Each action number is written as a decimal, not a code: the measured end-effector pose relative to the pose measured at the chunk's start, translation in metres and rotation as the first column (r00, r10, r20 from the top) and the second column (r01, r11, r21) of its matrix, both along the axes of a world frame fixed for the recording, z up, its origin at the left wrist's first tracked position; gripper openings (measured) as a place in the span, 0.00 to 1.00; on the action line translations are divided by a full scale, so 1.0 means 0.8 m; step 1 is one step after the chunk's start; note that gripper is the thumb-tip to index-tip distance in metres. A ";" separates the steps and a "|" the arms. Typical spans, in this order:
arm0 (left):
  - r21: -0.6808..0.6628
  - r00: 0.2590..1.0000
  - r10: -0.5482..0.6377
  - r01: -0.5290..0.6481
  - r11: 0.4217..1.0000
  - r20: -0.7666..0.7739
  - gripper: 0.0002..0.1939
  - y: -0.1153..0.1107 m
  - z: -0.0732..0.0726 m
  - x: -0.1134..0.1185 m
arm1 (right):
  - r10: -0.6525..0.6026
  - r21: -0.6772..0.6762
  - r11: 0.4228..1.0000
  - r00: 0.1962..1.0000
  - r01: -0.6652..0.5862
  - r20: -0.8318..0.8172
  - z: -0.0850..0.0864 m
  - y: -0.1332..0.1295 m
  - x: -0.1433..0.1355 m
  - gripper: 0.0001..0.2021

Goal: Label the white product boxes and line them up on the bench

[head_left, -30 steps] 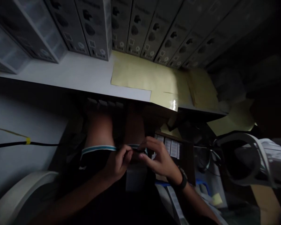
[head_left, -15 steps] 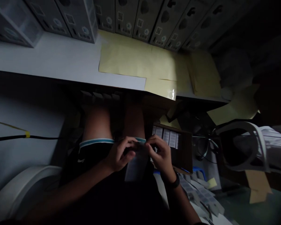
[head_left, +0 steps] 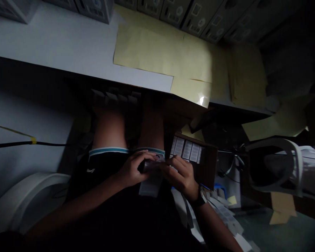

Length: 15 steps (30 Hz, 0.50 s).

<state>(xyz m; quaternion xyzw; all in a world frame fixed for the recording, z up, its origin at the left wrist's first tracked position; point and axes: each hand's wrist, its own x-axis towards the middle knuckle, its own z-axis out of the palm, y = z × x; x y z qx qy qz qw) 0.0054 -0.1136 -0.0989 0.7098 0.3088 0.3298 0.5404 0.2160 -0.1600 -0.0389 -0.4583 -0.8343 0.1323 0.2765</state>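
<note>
The tabletop (head_left: 60, 45) looks smooth and matt; the yellow sheet (head_left: 157, 45) on it seems paper, dull mostly (only its front corner shines brightly); the grey boxes (head_left: 173, 12) appear of printed cardboard; the black shorts (head_left: 107, 162) are matt cloth; the white chair arm (head_left: 28, 189) resembles smooth plastic; the held pale piece (head_left: 149, 187) looks smooth, its material unclear.

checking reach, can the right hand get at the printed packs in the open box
Probably yes: the printed packs show uncovered just beyond the right hand, though that hand seems busy with a small pale item.
</note>
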 end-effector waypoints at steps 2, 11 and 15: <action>-0.028 1.000 0.014 -0.014 0.999 -0.013 0.22 -0.001 0.001 0.000 | -0.015 -0.003 1.000 1.000 0.016 0.016 -0.001 0.001 0.000 0.10; -0.044 0.999 0.038 -0.038 0.998 -0.001 0.23 -0.001 -0.005 0.001 | -0.001 -0.046 0.999 0.999 0.003 0.047 0.003 0.003 -0.006 0.06; -0.016 1.000 0.020 -0.020 1.000 0.002 0.20 0.000 -0.008 0.000 | -0.006 -0.090 0.996 0.998 0.013 0.070 0.000 -0.003 -0.010 0.06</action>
